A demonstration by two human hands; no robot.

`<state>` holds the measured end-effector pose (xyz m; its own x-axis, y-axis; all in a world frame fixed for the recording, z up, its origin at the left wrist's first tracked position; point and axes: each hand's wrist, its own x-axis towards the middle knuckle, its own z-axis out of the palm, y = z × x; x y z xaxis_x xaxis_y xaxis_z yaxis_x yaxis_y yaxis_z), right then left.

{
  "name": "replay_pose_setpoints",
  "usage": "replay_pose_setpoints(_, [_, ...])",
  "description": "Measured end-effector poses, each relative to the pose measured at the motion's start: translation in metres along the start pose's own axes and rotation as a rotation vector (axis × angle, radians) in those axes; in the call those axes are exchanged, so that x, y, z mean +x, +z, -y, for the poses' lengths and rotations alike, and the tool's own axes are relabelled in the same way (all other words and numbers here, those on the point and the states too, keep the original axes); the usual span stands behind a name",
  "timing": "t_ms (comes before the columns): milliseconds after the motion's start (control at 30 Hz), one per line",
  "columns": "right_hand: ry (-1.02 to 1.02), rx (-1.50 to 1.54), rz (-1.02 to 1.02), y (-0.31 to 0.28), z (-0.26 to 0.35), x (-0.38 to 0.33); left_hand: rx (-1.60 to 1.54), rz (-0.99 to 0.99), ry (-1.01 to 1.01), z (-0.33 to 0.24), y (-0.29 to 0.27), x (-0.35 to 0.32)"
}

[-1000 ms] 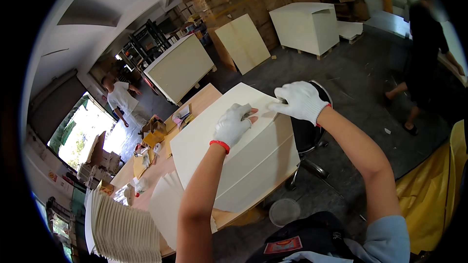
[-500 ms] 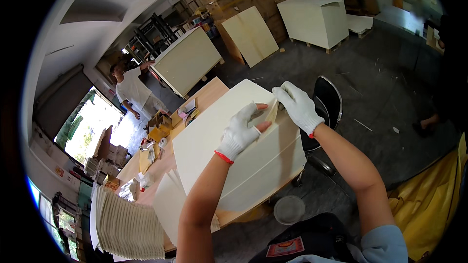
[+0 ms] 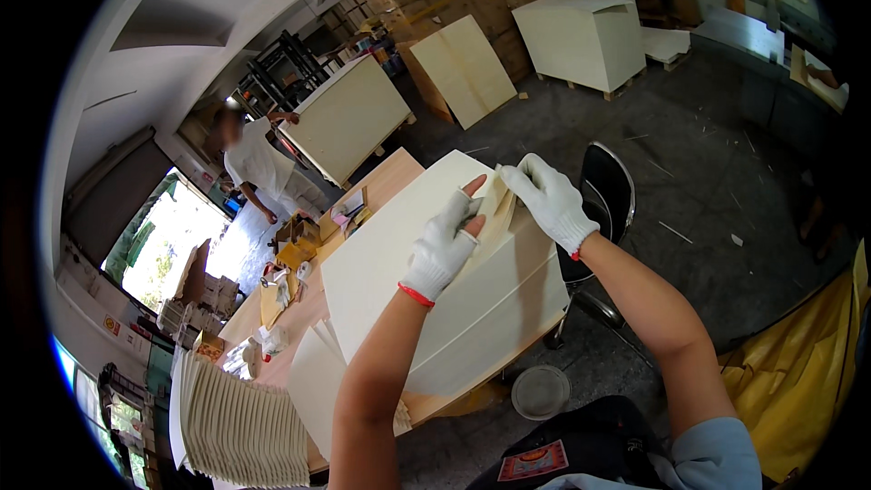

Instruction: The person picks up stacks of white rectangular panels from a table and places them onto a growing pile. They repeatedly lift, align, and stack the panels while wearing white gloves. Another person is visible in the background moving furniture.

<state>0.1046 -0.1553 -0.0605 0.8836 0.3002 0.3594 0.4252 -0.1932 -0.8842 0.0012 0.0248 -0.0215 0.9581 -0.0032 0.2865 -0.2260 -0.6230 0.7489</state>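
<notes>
Large cream card sheets (image 3: 381, 263) lie stacked on the wooden table in front of me. My right hand (image 3: 546, 202), in a white knit glove, pinches the far right edge of the top sheets and holds them bent up in a curl. To its left, my left hand (image 3: 443, 247) wears a like glove with bare thumb and forefinger tips. Those two fingers stand apart beside the raised edge, with nothing visible between them. The other left fingers are partly curled. How many sheets my right fingers hold is hidden.
A fanned stack of cream pieces (image 3: 240, 422) lies near left. Tape and small boxes (image 3: 298, 240) line the table's left side. A black chair (image 3: 610, 186) stands right, a round tub (image 3: 541, 392) below. A co-worker (image 3: 259, 163) stands beyond; another person's hand (image 3: 824, 78) shows far right.
My right hand has moved slightly left, curling the sheet edges further over. The left forefinger has lifted and points more upward. The co-worker at far left has shifted a little to the right.
</notes>
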Motion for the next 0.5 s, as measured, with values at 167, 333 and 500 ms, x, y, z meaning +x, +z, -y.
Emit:
replay_pose_setpoints(167, [-0.034, 0.008, -0.041, 0.002, -0.005, -0.001, 0.343, 0.161, -0.096, -0.019, -0.008, 0.001])
replay_pose_setpoints(333, [-0.052, 0.001, -0.007, 0.001, -0.002, -0.002, 0.221, 0.056, 0.045, -0.002, 0.001, -0.001])
replay_pose_setpoints(500, [-0.093, -0.030, 0.017, 0.002, -0.002, 0.003, -0.089, 0.097, 0.006, 0.019, -0.004, 0.007])
